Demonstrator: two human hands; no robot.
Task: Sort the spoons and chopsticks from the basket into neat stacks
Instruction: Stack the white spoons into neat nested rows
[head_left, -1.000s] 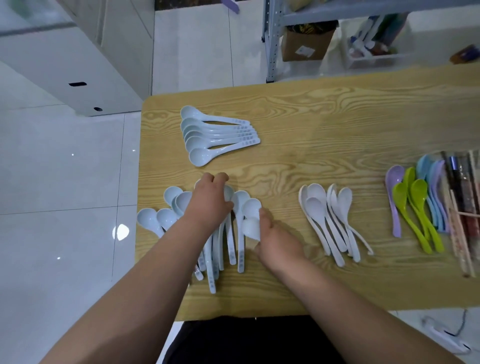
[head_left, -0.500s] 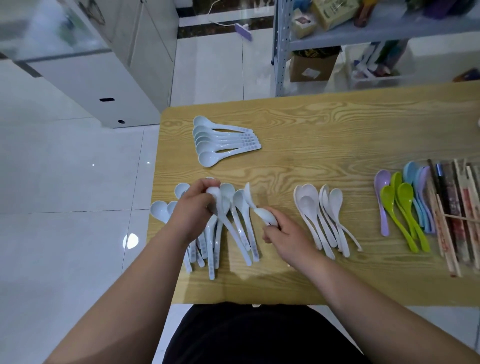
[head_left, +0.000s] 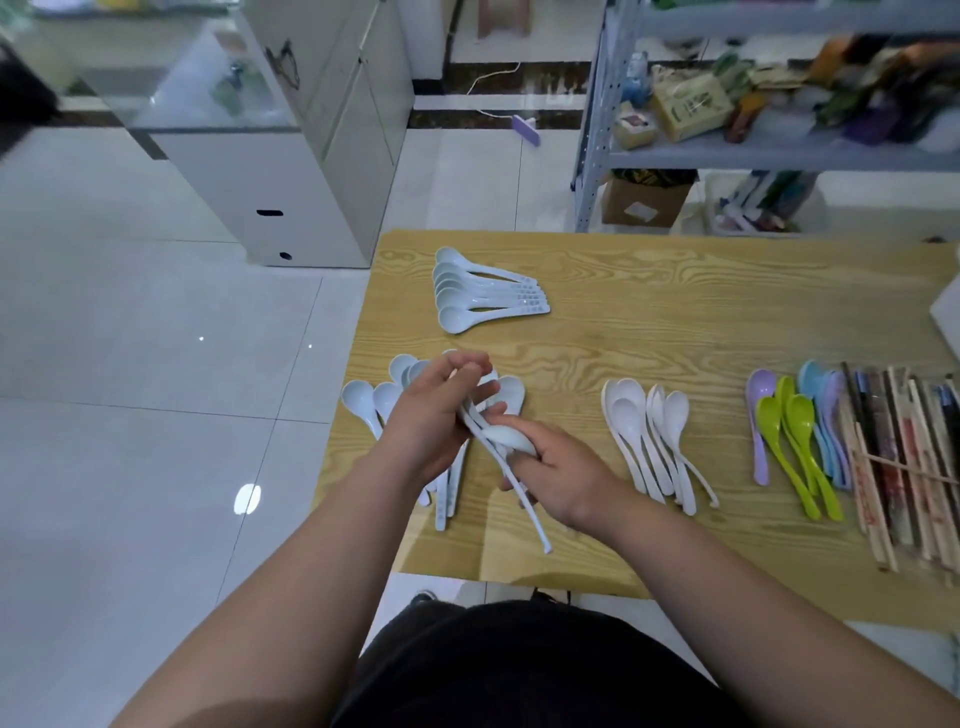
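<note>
Above the near-left part of the wooden table (head_left: 675, 322), my left hand (head_left: 434, 415) grips several pale blue spoons by their bowls, handles slanting down to the right. My right hand (head_left: 558, 467) holds one pale blue spoon (head_left: 511, 439) across its fingers and touches those handles. More loose pale blue spoons (head_left: 374, 397) lie under and left of my hands. A neat fan of pale blue spoons (head_left: 483, 291) lies further back. White spoons (head_left: 649, 431) lie to the right, then green, purple and blue spoons (head_left: 795, 431), then chopsticks (head_left: 904, 452) at the right edge.
A grey cabinet (head_left: 291, 171) stands on the tiled floor beyond the table's left corner. A metal shelf (head_left: 779, 150) loaded with boxes stands behind the table. A white object (head_left: 948, 312) shows at the far right edge.
Both hands lifted spoons off the loose pile and brought them together; the right hand now holds a spoon against the bunch in the left. The camera tilted up.
</note>
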